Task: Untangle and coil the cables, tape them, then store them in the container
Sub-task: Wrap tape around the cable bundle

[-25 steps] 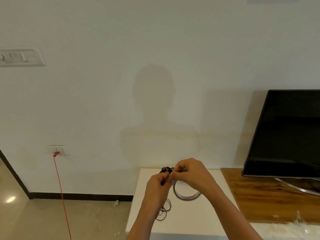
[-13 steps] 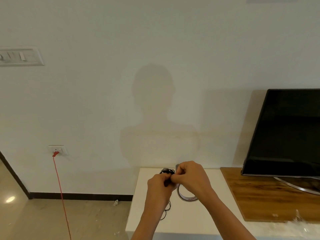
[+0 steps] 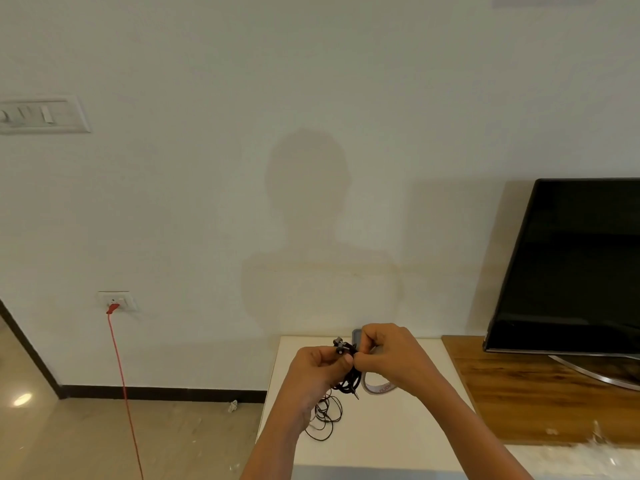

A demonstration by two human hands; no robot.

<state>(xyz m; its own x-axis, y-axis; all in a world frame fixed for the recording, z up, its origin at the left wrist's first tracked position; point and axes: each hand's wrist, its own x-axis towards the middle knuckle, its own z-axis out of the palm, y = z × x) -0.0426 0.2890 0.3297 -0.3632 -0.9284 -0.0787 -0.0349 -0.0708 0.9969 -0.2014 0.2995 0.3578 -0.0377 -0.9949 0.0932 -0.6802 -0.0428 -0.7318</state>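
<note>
Over the white desk [image 3: 398, 441], the left hand [image 3: 311, 372] grips the coiled cable [image 3: 348, 381], with the right hand [image 3: 391, 358] at its 3 o'clock pinching tape [image 3: 379, 389] onto it.

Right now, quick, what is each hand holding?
Left hand: closed around the coiled thin black cable.
Right hand: closed on the pale ring-shaped tape roll, fingertips pinching at that cable.

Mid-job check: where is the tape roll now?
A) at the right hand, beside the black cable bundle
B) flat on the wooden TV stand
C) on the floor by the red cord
A: the tape roll hangs at the right hand, close beside the cable bundle that the left hand grips.
</note>
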